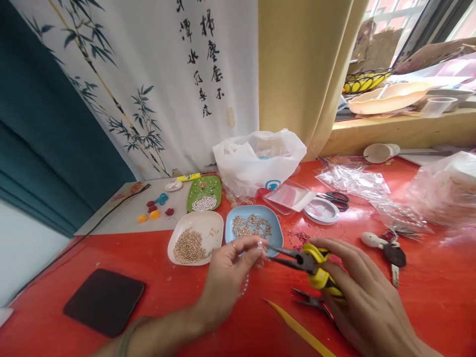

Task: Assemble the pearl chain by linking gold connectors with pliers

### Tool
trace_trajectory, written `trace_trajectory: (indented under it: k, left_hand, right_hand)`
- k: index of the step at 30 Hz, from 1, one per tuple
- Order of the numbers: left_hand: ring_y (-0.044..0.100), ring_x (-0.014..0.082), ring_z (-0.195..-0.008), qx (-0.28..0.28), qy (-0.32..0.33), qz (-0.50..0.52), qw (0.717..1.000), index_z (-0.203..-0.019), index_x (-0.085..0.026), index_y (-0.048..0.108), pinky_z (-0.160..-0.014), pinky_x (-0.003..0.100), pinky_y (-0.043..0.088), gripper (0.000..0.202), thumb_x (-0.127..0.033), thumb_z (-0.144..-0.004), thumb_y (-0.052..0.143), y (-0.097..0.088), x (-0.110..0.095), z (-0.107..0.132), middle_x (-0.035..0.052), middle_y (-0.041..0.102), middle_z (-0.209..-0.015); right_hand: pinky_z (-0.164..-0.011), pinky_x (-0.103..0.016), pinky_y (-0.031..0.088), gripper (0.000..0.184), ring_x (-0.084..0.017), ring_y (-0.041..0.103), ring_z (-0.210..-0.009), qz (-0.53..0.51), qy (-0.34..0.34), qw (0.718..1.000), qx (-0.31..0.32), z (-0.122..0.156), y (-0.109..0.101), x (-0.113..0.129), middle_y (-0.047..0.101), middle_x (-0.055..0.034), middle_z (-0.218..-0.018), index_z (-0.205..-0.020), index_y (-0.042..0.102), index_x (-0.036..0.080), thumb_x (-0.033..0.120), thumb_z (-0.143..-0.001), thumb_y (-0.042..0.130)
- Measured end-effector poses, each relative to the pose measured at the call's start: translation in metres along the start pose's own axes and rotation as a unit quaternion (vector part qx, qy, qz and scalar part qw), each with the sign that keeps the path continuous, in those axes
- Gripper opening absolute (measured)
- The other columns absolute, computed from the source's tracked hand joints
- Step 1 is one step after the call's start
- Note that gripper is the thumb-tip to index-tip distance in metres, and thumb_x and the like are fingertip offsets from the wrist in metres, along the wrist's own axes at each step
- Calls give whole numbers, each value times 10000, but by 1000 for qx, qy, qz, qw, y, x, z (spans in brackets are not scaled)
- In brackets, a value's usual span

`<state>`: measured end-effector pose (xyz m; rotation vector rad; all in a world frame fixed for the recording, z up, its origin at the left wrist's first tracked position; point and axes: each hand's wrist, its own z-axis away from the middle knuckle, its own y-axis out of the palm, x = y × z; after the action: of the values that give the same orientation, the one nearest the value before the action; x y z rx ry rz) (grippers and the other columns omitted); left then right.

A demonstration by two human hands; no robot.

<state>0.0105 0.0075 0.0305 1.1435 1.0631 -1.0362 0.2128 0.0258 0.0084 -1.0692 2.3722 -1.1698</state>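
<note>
Pliers [297, 259] held in right hand [357, 292], tip at small bead [260, 245] pinched in left hand [227, 275] grip.

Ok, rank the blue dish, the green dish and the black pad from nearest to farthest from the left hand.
1. blue dish, just beyond the left hand, by its fingertips.
2. green dish, farther back near the wall hanging.
3. black pad, far off to the left on the red table.

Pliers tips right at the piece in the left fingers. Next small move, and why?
Probably close the pliers gently on the small piece. The right hand has the tips almost touching it, and the left hand pinches it steady above the blue dish.
</note>
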Motion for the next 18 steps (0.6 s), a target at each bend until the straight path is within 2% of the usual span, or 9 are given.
trace_trajectory:
  k: [3, 11, 14, 18]
  left_hand:
    - [587, 112, -667, -19, 12, 19, 1000, -857, -144, 677, -662, 220, 484, 171, -258, -745, 616, -2, 1, -2, 26, 666, -745]
    - [593, 118, -650, -25, 9, 51, 998, -866, -139, 676, -637, 220, 490, 190, -270, -734, 634, -1, 2, -1, 35, 675, -738]
    - [575, 98, -609, -17, 18, 53, 998, -849, -154, 681, -642, 207, 479, 159, -256, -737, 633, 0, 2, -1, 10, 658, -676]
    - [587, 117, -626, -1, 22, 35, 999, -839, -148, 682, -654, 228, 481, 168, -269, -737, 626, 1, 1, 0, 26, 673, -698]
  right_hand:
    - [-752, -449, 440, 172, -309, 473, -1010, 31, -34, 999, 5, 3, 2, 1, 495, -154, -1127, -915, 528, 156, 109, -783, 428]
    - [-734, -412, 462, 218, -278, 514, -994, 47, -25, 999, -8, 1, 4, 1, 559, -134, -1090, -901, 549, 169, 88, -750, 414]
    - [-746, -408, 458, 263, -276, 512, -999, 49, -22, 999, -2, 1, 3, 0, 548, -141, -1097, -963, 540, 159, 87, -745, 412]
    - [-738, -395, 459, 297, -268, 513, -1000, 39, -17, 999, -13, 0, 5, 0, 554, -133, -1081, -970, 536, 168, 64, -733, 390]
